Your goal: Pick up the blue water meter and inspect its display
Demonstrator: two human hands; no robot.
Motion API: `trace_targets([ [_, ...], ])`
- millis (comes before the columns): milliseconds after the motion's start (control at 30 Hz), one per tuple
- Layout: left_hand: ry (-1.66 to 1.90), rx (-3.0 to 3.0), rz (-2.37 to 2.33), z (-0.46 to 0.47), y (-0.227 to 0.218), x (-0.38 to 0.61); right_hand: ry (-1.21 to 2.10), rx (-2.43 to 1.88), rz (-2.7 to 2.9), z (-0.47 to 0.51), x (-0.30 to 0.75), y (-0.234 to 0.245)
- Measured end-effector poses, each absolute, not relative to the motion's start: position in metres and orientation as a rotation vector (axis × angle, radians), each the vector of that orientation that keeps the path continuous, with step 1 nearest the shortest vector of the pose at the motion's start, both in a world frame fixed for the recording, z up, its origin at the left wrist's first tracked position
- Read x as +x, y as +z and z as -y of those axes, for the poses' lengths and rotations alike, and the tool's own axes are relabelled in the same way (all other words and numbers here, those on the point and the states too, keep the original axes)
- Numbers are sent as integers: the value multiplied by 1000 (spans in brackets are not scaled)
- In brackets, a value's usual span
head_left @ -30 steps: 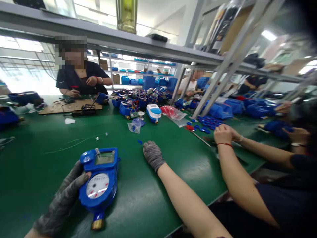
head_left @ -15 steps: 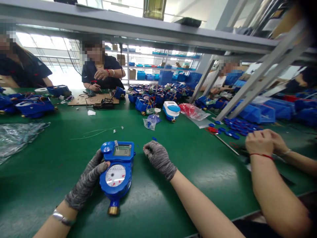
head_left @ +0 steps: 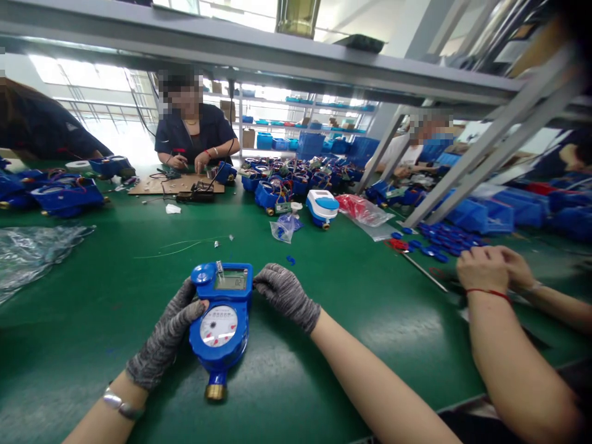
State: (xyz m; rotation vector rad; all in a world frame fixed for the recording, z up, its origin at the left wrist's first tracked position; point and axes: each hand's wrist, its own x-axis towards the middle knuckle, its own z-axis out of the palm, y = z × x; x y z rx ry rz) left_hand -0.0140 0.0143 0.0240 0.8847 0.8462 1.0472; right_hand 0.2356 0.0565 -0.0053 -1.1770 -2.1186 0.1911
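Both our gloved hands meet at the blue water meter [head_left: 221, 320] lying on the green table [head_left: 92, 308].
Our left hand [head_left: 169, 336] cups its left side, fingers curled; our right hand [head_left: 284, 295], loosely curled, touches its upper right corner.

A broad table [head_left: 83, 320] covered in dark green matting is carrying everything here. A blue water meter with a white dial and a brass end [head_left: 221, 320] is lying flat near the front edge. Beyond it a thin pale wire [head_left: 176, 248] is trailing across the mat, and a small clear plastic bag [head_left: 283, 228] is sitting beside a white-and-blue meter [head_left: 322, 207]. A crumpled clear plastic sheet [head_left: 32, 250] is spreading at the left edge — behind it blue meter housings [head_left: 65, 196] are resting. A brown cardboard sheet [head_left: 171, 184] is lying farther back, a red plastic bag [head_left: 361, 208] is lying to the right, and small blue caps [head_left: 439, 239] are scattered there too.
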Motion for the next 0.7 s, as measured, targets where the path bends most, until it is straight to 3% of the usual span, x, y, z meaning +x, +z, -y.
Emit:
trace_targets([
  [300,1047,898,-820,-15,22,-12,-220,-1223,2407,-41,232,-7],
  [367,1056,892,-819,-15,22,-12,-172,-1264,2401,-38,230,-5],
  [467,1051,889,-821,-16,20,-13,262,-1305,2175,-38,230,0],
  [633,1044,883,-828,-17,18,-16,1412,-1304,1399,-54,224,-1],
  [700,1052,871,-844,-18,17,-17,1642,-1242,1223,-61,220,-6],
])
